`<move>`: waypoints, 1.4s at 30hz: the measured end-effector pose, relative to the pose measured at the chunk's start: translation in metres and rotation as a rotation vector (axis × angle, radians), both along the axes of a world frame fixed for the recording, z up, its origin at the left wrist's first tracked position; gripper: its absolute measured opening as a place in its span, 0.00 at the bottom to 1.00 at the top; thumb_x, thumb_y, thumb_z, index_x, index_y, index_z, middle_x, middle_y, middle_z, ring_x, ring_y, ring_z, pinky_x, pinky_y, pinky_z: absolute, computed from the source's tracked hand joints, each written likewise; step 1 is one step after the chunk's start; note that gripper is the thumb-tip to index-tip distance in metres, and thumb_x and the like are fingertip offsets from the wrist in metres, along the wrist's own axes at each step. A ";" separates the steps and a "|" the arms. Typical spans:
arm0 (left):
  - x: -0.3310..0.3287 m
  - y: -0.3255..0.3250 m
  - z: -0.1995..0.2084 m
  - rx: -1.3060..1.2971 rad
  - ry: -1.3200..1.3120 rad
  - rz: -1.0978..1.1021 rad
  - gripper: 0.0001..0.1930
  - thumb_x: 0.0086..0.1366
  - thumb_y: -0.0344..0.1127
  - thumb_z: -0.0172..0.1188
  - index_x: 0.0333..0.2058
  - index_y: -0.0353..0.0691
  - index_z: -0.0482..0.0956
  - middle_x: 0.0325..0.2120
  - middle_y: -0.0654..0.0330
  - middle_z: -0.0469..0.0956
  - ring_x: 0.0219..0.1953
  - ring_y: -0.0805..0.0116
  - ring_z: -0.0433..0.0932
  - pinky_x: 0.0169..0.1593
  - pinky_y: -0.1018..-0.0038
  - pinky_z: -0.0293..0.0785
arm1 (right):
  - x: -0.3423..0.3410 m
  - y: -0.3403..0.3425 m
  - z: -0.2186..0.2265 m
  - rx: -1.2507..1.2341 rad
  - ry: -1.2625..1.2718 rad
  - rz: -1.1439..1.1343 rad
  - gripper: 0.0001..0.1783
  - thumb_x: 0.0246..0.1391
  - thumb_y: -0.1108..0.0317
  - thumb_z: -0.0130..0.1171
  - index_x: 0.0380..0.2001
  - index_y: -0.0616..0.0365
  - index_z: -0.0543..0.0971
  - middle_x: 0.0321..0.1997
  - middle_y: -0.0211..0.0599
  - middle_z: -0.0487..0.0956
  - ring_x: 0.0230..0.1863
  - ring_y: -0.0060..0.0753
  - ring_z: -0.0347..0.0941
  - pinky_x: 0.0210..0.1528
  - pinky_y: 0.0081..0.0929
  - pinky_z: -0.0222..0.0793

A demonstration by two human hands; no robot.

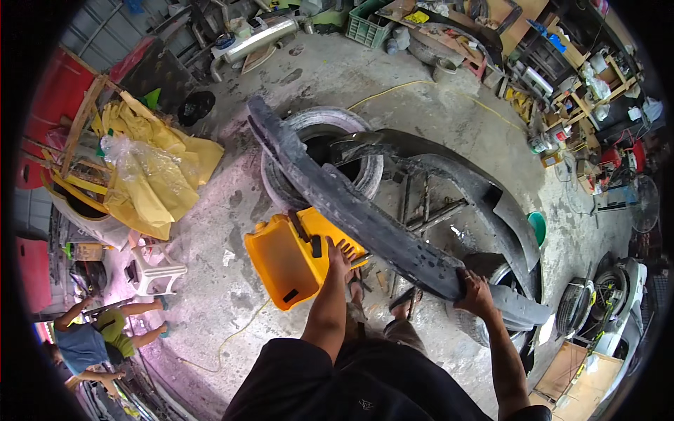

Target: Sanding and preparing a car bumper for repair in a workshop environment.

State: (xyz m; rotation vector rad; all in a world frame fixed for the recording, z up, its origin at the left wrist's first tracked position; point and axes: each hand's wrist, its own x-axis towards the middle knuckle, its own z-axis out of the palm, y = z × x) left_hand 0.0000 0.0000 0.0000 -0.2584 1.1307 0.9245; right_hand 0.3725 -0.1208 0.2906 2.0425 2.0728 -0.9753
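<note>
One scuffed bumper cover (372,226) spans above two tyres (272,188), likely light, flexible; best held toward both ends. Right grip (478,295) clasps near its right end; left grip (340,255) is spread wide, contact unclear.

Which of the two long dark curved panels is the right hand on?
The nearer panel, closer to the person's body: the right hand is on it toward its lower-right end. No hand touches the farther panel.

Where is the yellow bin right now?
In the head view, the yellow bin is left of centre, below the greyish tyre, by the left hand.
</note>
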 end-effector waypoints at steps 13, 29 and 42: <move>0.070 0.006 -0.097 -0.676 -2.040 0.823 0.37 0.64 0.70 0.44 0.60 0.49 0.68 0.60 0.60 0.70 0.61 0.52 0.67 0.64 0.50 0.59 | -0.075 0.016 0.062 0.097 -0.044 -0.034 0.54 0.24 0.58 0.75 0.62 0.61 0.67 0.51 0.52 0.75 0.52 0.55 0.73 0.54 0.42 0.71; 0.078 0.025 -0.060 0.146 -1.085 0.246 0.34 0.66 0.66 0.45 0.61 0.48 0.67 0.61 0.58 0.69 0.62 0.52 0.66 0.64 0.49 0.61 | -0.097 0.049 0.132 0.044 0.006 -0.032 0.54 0.27 0.56 0.74 0.63 0.59 0.66 0.53 0.53 0.75 0.51 0.55 0.75 0.53 0.41 0.72; 0.058 0.054 0.003 0.465 -0.735 0.005 0.32 0.68 0.62 0.45 0.62 0.47 0.66 0.61 0.56 0.68 0.62 0.52 0.66 0.64 0.49 0.61 | -0.086 0.030 0.141 0.135 0.063 -0.014 0.54 0.26 0.60 0.73 0.63 0.61 0.66 0.54 0.55 0.75 0.52 0.56 0.74 0.54 0.41 0.72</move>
